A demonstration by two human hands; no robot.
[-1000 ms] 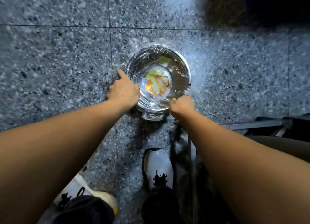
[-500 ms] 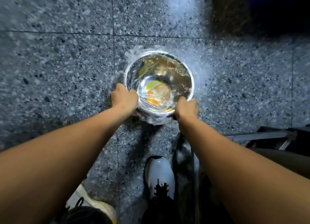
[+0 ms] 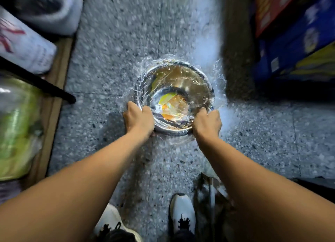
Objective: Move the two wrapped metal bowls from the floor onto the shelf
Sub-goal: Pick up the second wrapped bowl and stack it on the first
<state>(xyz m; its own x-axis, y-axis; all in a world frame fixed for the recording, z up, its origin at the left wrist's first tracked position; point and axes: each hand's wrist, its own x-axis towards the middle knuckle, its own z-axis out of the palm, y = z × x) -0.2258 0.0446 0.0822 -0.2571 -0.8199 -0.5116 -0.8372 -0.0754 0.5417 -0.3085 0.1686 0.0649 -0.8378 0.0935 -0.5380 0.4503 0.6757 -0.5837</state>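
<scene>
A shiny metal bowl wrapped in clear plastic film, with a yellow-orange label inside, is held above the speckled grey floor. My left hand grips its near-left rim. On the near-right rim my right hand is clenched. Whether it is one bowl or a nested pair under the film I cannot tell. The shelf on the left shows only as a brown board edge with a black bar.
Plastic-wrapped bundles and a green packed bag fill the left shelf. Blue and red boxes stand at the right. My two white shoes are on the floor below, beside a dark metal frame.
Both hands closed on the bowl's rim and raised it off the floor. The view swung up and out, bringing the left shelf goods and the right boxes into sight.
</scene>
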